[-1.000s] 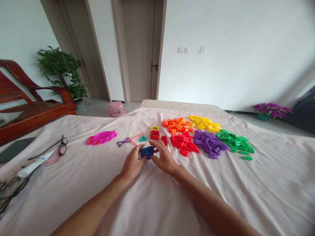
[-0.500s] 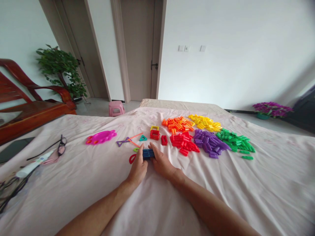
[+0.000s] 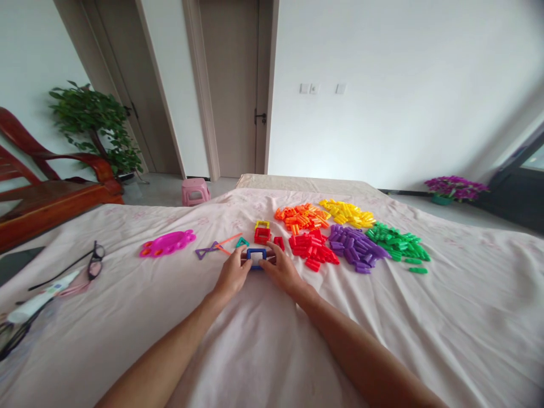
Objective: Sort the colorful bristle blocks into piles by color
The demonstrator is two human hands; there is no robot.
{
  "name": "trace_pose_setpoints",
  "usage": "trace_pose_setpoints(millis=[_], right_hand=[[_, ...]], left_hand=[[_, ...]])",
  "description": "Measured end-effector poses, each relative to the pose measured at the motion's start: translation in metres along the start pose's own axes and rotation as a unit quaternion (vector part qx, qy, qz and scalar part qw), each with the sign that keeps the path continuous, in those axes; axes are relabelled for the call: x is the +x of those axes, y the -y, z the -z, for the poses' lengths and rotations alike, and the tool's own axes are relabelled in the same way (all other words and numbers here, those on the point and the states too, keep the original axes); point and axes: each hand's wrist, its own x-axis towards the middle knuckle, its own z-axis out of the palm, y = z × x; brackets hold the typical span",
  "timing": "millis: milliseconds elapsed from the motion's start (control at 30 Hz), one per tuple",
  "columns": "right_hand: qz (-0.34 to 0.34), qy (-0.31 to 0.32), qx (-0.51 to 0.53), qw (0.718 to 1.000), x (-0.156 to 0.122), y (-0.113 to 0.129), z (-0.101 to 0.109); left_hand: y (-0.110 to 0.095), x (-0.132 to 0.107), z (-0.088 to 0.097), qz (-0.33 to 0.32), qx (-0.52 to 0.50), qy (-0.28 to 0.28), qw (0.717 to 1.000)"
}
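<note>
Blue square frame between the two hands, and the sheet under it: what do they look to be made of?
The blue square frame: likely hard plastic, smooth and slightly glossy; its colour is even and its edges are straight between the left hand and right hand. The sheet: pale pink cloth, matt, probably cotton; it lies in soft creases.

On the pink bed sheet (image 3: 263, 340), the left hand (image 3: 229, 276) and the right hand (image 3: 284, 273) hold a blue square frame (image 3: 256, 253) between their fingertips, one on each side. Just behind it stand red square frames (image 3: 262, 234). To the right lie piles of red (image 3: 312, 250), purple (image 3: 355, 247), orange (image 3: 300, 216), yellow (image 3: 348, 211) and green tubes (image 3: 397, 242). A pink tray (image 3: 166, 243) lies well to the left.
</note>
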Motion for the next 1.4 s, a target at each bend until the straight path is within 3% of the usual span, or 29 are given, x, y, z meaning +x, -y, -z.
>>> trace_pose_setpoints(millis=[200, 367, 733, 1033, 1133, 1267, 1400], right_hand=[[-0.005, -0.045, -0.035, 0.998, 0.01, -0.005, 0.009], [-0.018, -0.046, -0.109, 0.993, 0.008, 0.003, 0.017], [0.022, 0.01, -0.146, 0.989, 0.005, 0.004, 0.024], [0.037, -0.017, -0.211, 0.977, 0.004, -0.002, 0.019], [0.038, -0.044, -0.239, 0.969, 0.002, 0.003, 0.026], [0.026, -0.09, -0.337, 0.937, 0.002, 0.005, 0.035], [-0.002, -0.075, -0.391, 0.917, 0.002, 0.001, 0.037]], left_hand=[[-0.006, 0.036, -0.007, 0.038, 0.052, 0.027, 0.998], [-0.01, 0.046, -0.008, 0.036, 0.093, 0.044, 0.994], [-0.029, 0.021, 0.002, -0.004, 0.169, 0.054, 0.984], [-0.04, 0.005, -0.002, -0.011, 0.175, 0.057, 0.983], [-0.035, 0.009, 0.005, -0.007, 0.165, 0.052, 0.985], [-0.026, 0.016, 0.027, 0.0, 0.152, 0.046, 0.987], [-0.011, 0.024, 0.054, 0.011, 0.153, 0.027, 0.988]])
